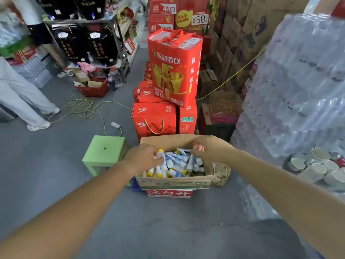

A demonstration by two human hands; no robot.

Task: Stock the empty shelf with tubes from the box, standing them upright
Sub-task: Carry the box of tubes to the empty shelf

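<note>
An open cardboard box [173, 181] sits low in front of me on a red-and-white carton. It holds several loose white-and-blue tubes [179, 162] with yellow or white caps, lying in a jumble. My left hand [143, 157] reaches into the box's left side and pinches a yellow-capped tube [162, 156] at its upper end. My right hand [209, 148] hovers over the right side of the box, fingers curled down among the tubes; whether it grips one is hidden. No empty shelf is in view.
A green plastic stool [104, 152] stands left of the box. Red gift cartons [173, 68] are stacked behind it. Shrink-wrapped bottle packs [298, 86] tower on the right above stacked white bowls [317, 165]. A person's legs [24, 101] and a yellow cable [84, 107] lie left.
</note>
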